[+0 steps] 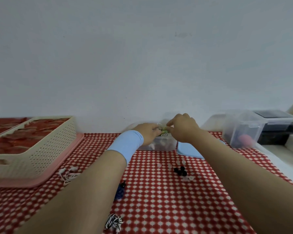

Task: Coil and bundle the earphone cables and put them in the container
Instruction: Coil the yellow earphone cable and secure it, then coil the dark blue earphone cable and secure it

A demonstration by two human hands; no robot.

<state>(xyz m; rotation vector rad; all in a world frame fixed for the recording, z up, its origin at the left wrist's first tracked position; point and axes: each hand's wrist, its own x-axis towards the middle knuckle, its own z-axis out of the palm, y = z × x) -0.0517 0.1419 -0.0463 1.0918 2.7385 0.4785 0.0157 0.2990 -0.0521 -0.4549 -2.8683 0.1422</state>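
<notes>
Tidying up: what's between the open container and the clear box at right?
A light blue lid, partly hidden by the right forearm, in the head view.

Left hand (148, 132), right hand (183, 130) — pinching green bundle (164, 131)

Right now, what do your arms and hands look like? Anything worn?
The left arm and right arm are bare, no sleeves in view. A wide light-blue wristband wraps the left wrist. The left hand and right hand are ungloved.

Soft, even light, faint shadows; left hand (148, 132) and right hand (183, 127) blurred, table (159, 200) smeared toward its near corners.
</notes>
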